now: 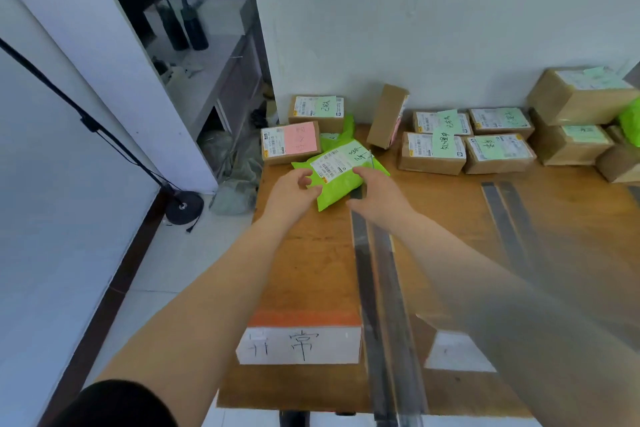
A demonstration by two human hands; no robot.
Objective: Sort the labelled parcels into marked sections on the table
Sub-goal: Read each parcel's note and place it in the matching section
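A bright green poly mailer (pixel 337 180) lies near the far left corner of the surface (pixel 311 270), tilted, with a white shipping label and a pale green handwritten note on its top face. The left hand (pixel 291 196) has its grip curled round the mailer's left edge, thumb on top; the right hand (pixel 375 196) holds the right edge, fingers bent over it, though blur softens the detail. A second green mailer (pixel 341 133) lies partly under it, toward the far edge.

Just beyond, at the far left corner, sit two brown boxes — one with a pink note (pixel 291 146), one behind it with a green note (pixel 317 111). A slim box (pixel 386 116) stands tilted against the wall. Along the far edge to the right, four flat boxes with green notes (pixel 464 142) lie close together, and larger stacked boxes (pixel 578 114) fill the far right corner.

The surface is orange-brown wood, split by dark tape strips (pixel 377 288) running from near edge to far. A white card with an orange band and black handwriting (pixel 301 343) sits by the near edge in the left section.

A white wall (pixel 450 28) backs the surface. To the left — pale floor tiles (pixel 166 270), a black stand with a round base (pixel 183 208), and a shelf holding dark bottles (pixel 183 24).
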